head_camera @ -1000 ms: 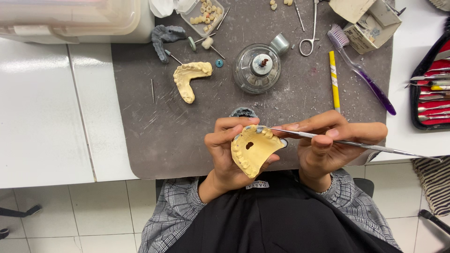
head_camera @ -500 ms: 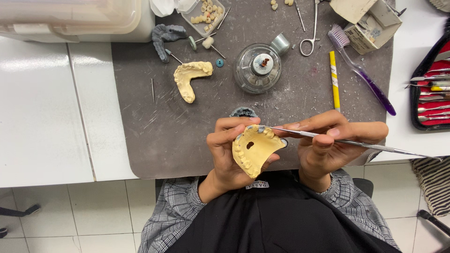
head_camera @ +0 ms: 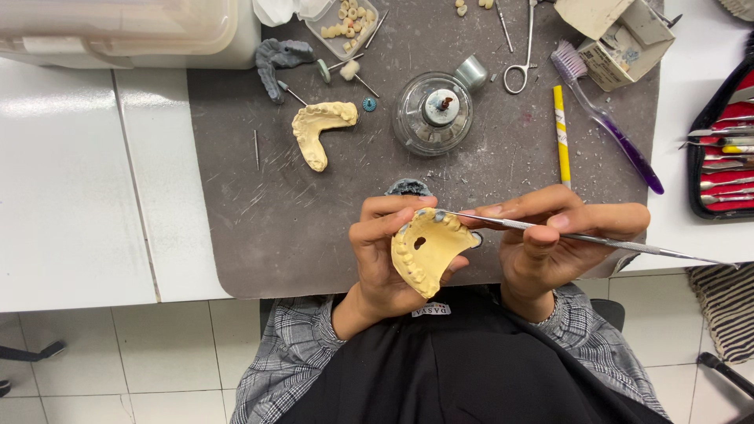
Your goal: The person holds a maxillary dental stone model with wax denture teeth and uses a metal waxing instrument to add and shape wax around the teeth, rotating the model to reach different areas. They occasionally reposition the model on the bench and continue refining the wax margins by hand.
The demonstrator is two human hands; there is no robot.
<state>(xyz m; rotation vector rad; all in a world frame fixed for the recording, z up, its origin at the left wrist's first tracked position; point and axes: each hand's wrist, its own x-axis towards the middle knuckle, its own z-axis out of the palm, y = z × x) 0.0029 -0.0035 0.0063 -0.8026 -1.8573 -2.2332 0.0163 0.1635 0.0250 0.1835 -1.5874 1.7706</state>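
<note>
Head view, looking down over the counter [head_camera: 236, 259] edge. Left hand [head_camera: 385, 251] curled closed around a yellow plaster dental cast [head_camera: 424, 247], held in the air above the lap, just off the grey work mat [head_camera: 314, 220], thumb and fingers bracing its rim. Right hand [head_camera: 550, 235] pinched shut in a pen grip on a slender metal carving instrument [head_camera: 581, 235], tip resting at the grey wax on the arch of the cast. Second yellow cast [head_camera: 320, 129] lying well apart on the mat, near a glass spirit lamp [head_camera: 434, 114], scissors [head_camera: 522, 47], a yellow pencil [head_camera: 561, 133] and a purple toothbrush [head_camera: 609, 126].

Likely hazards: tip skidding off the wax and gouging plaster or pricking the left fingertips, if pressed too hard; cast slipping from the loose cradle and falling to the floor, being unsupported by the counter; long handle end sweeping toward the red instrument case [head_camera: 722, 149].
</note>
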